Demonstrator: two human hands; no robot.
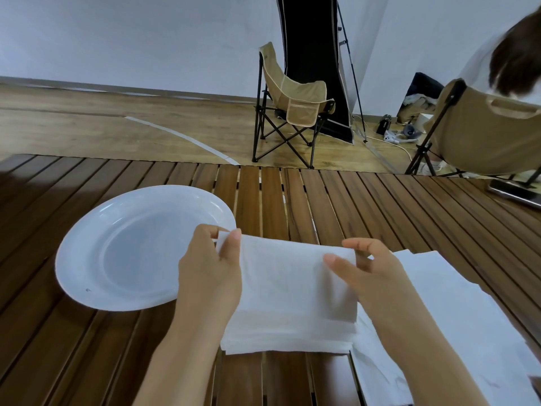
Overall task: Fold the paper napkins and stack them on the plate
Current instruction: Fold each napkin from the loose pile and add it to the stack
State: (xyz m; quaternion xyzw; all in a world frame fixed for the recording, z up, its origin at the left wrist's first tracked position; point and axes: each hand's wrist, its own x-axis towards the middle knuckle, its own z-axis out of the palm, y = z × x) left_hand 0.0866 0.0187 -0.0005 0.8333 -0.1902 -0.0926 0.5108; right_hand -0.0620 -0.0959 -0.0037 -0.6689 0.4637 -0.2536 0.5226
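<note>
Left hand [209, 265] and right hand [373, 268] are each pinching a far corner of the white folded paper napkin [292, 294], lifting it just right of the round white plastic plate [87, 259]. Keep corners aligned while creasing; the plate is looking empty. Probably unfolded white napkin sheets [456, 312] are lying flat on the brown slatted wooden table [292, 197], under the right forearm

no readable text, label, brand or number shows on anything here.
</note>
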